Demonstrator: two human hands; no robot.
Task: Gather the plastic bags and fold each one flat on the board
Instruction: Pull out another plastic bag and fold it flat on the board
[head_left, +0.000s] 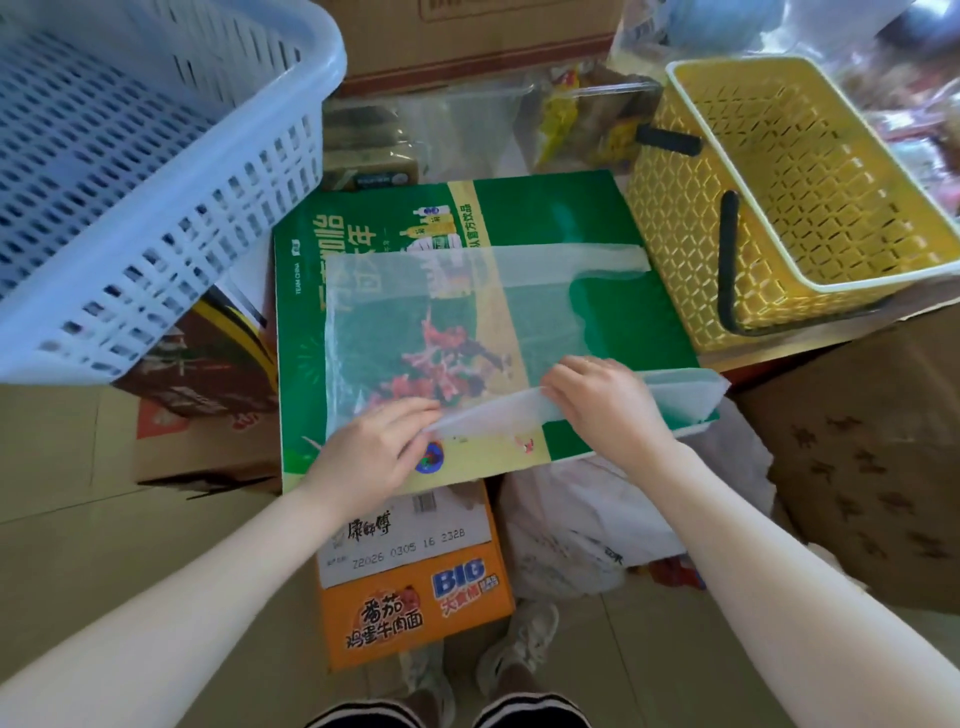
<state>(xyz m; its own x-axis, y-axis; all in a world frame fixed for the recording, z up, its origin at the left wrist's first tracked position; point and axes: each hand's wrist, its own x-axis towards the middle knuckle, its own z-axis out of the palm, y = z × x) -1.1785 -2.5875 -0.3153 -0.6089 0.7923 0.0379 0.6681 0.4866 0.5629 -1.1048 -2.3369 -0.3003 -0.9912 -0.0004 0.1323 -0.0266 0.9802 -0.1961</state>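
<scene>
A thin, see-through white plastic bag (415, 306) lies spread on the green printed board (623, 234), its two handles pointing right. The near handle strip (675, 395) is lifted and folded over. My left hand (374, 452) pinches the bag's near edge at the board's front. My right hand (602, 400) grips the same folded edge a little to the right. The board rests on an orange noodle carton (415, 613).
A large blue slotted basket (130, 182) stands at the left, tilted over cartons. A yellow basket (779, 197) with black handles sits right of the board. A heap of white plastic bags (597, 519) lies below the board's right corner. Cardboard boxes (872, 467) surround the spot.
</scene>
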